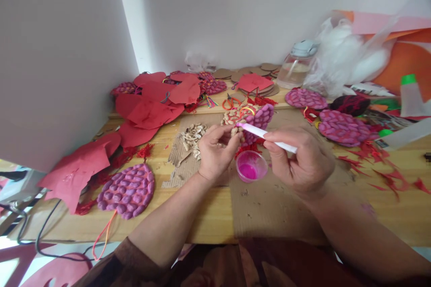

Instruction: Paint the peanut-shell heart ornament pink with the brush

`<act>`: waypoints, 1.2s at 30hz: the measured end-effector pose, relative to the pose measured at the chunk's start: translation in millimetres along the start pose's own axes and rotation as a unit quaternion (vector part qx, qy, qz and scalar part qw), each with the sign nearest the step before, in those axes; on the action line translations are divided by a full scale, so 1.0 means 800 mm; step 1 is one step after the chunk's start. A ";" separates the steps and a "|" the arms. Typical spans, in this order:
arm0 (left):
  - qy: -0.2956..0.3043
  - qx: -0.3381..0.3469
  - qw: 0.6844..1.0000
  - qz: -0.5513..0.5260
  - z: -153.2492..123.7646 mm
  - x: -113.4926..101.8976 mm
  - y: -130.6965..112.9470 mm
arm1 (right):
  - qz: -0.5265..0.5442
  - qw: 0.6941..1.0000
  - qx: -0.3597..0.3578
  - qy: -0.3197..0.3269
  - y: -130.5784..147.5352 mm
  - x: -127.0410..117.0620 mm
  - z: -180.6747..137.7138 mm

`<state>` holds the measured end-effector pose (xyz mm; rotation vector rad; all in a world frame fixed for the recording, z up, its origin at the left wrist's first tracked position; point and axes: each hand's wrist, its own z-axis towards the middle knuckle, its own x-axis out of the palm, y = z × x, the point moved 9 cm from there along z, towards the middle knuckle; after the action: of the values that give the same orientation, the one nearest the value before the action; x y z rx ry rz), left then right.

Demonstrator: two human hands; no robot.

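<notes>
Currently, as I see it through the head camera:

1. Left hand (215,152): above the table (397,215), fingers closed on the near edge of the shell disc (251,121). How firm the grip is I cannot tell.
2. Right hand (298,159): fingers pinched narrow around a white brush (269,136), which lies slantwise with its pink tip against the disc.
3. Shell disc: propped between the hands at the middle of the table. It is partly painted pink on its right side, with bare tan shells on its left and a red tassel below.
4. Paint cup (251,167): small and clear, with pink paint in the bottom. It stands upright on the cardboard sheet (269,206), just below the disc and between the two hands.
5. Loose shells (192,136): an unpainted heap, just left of the left hand.
6. Finished pink disc (127,190): lies flat near the left front edge of the table, with a cord trailing off the edge.
7. Two more pink discs (343,128), (305,97): lie to the right, well apart from the hands.
8. Red paper pieces (151,103): stacked and scattered across the left half of the table.
9. Orange-handled scissors (230,102): behind the shell disc.
10. Clear jar (298,69): stands against the back wall beside a white plastic bag (343,56).
</notes>
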<state>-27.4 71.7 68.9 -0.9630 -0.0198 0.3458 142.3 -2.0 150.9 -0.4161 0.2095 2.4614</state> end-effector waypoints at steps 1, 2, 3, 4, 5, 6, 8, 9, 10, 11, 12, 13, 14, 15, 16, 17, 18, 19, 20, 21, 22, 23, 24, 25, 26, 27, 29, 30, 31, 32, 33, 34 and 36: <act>-0.004 -0.001 1.000 0.002 0.000 -0.001 -0.001 | -0.010 1.000 0.009 -0.007 -0.002 -0.002 0.000; -0.008 0.002 1.000 0.005 0.000 -0.002 -0.002 | -0.017 1.000 0.021 -0.013 -0.004 -0.004 -0.001; -0.012 0.008 1.000 0.008 0.001 -0.003 -0.005 | -0.017 0.999 0.034 -0.018 -0.007 -0.006 -0.002; -0.013 0.016 1.000 0.012 0.001 -0.004 -0.008 | -0.013 0.999 0.047 -0.021 -0.008 -0.007 -0.002; -0.014 0.024 1.000 0.013 0.001 -0.005 -0.010 | -0.006 0.998 0.057 -0.021 -0.009 -0.007 -0.003; -0.014 0.030 0.999 0.013 0.001 -0.005 -0.012 | 0.002 0.998 0.067 -0.018 -0.010 -0.006 -0.004; -0.012 0.032 0.999 0.004 0.000 -0.005 -0.013 | 0.019 0.995 0.099 -0.010 -0.016 -0.003 -0.007; -0.012 0.030 0.999 -0.002 0.000 -0.005 -0.012 | 0.028 0.992 0.122 -0.009 -0.022 -0.002 -0.009; -0.011 0.027 1.000 -0.006 0.000 -0.005 -0.010 | 0.039 0.988 0.146 -0.012 -0.028 -0.002 -0.012; -0.009 0.021 1.000 -0.010 -0.001 -0.004 -0.007 | 0.052 0.984 0.170 -0.019 -0.035 -0.002 -0.014; -0.007 0.012 1.000 -0.018 -0.001 -0.003 -0.004 | 0.061 0.980 0.189 -0.028 -0.041 -0.003 -0.016; -0.006 0.002 1.000 -0.028 -0.001 -0.002 0.000 | 0.066 0.977 0.198 -0.039 -0.045 -0.005 -0.017; -0.007 -0.008 0.999 -0.038 -0.002 -0.001 0.003 | 0.068 0.975 0.204 -0.050 -0.048 -0.007 -0.018; -0.009 -0.014 0.999 -0.043 -0.002 -0.001 0.005 | 0.069 0.974 0.208 -0.056 -0.049 -0.009 -0.019; -0.011 -0.016 0.999 -0.044 -0.002 -0.002 0.006 | 0.072 0.973 0.211 -0.057 -0.050 -0.009 -0.019; -0.012 -0.013 0.999 -0.038 -0.002 -0.002 0.005 | 0.077 0.973 0.213 -0.052 -0.050 -0.007 -0.018; -0.013 -0.005 1.000 -0.026 -0.002 -0.003 0.003 | 0.082 0.972 0.216 -0.043 -0.050 -0.005 -0.018; -0.014 0.005 1.000 -0.013 -0.002 -0.003 0.001 | 0.086 0.972 0.217 -0.034 -0.049 -0.002 -0.018; -0.014 0.014 1.000 -0.006 -0.002 -0.003 -0.001 | 0.089 0.972 0.216 -0.027 -0.049 0.000 -0.018; -0.013 0.018 1.000 -0.004 -0.003 -0.003 -0.002 | 0.089 0.972 0.216 -0.024 -0.049 0.000 -0.018; -0.013 0.020 1.000 -0.005 -0.003 -0.003 -0.001 | 0.087 0.972 0.217 -0.026 -0.050 0.000 -0.019; -0.015 0.017 1.000 -0.006 -0.003 -0.004 0.000 | 0.083 0.972 0.219 -0.032 -0.051 -0.002 -0.019; -0.016 0.012 1.000 -0.009 -0.004 -0.004 0.003 | 0.079 0.971 0.222 -0.040 -0.053 -0.004 -0.019; -0.017 0.006 1.000 -0.010 -0.004 -0.004 0.005 | 0.075 0.970 0.227 -0.048 -0.055 -0.006 -0.020; -0.019 0.002 1.000 -0.010 -0.004 -0.004 0.007 | 0.071 0.969 0.230 -0.054 -0.057 -0.008 -0.020; -0.019 0.001 1.000 -0.010 -0.005 -0.004 0.008 | 0.071 0.969 0.231 -0.057 -0.057 -0.009 -0.020; -0.019 0.004 1.000 -0.008 -0.005 -0.003 0.008 | 0.081 0.969 0.226 -0.052 -0.055 -0.008 -0.020; -0.020 0.008 1.000 -0.009 -0.006 -0.003 0.008 | 0.088 0.970 0.223 -0.046 -0.054 -0.006 -0.019; -0.020 0.011 1.000 -0.010 -0.006 -0.003 0.007 | 0.093 0.970 0.222 -0.038 -0.053 -0.004 -0.019; -0.021 0.013 1.000 -0.012 -0.006 -0.003 0.007 | 0.096 0.969 0.224 -0.033 -0.054 -0.002 -0.019; -0.021 0.014 1.000 -0.013 -0.006 -0.003 0.007 | 0.095 0.969 0.227 -0.034 -0.055 -0.002 -0.020; -0.022 0.016 1.000 -0.014 -0.005 -0.004 0.006 | 0.092 0.968 0.231 -0.040 -0.056 -0.004 -0.020; -0.026 0.023 0.999 -0.007 -0.004 -0.005 0.002 | 0.086 0.967 0.233 -0.055 -0.058 -0.008 -0.020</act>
<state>-31.5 68.8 66.1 -0.9071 -0.0659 0.3570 179.0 27.3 135.5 -0.0572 0.7869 2.4869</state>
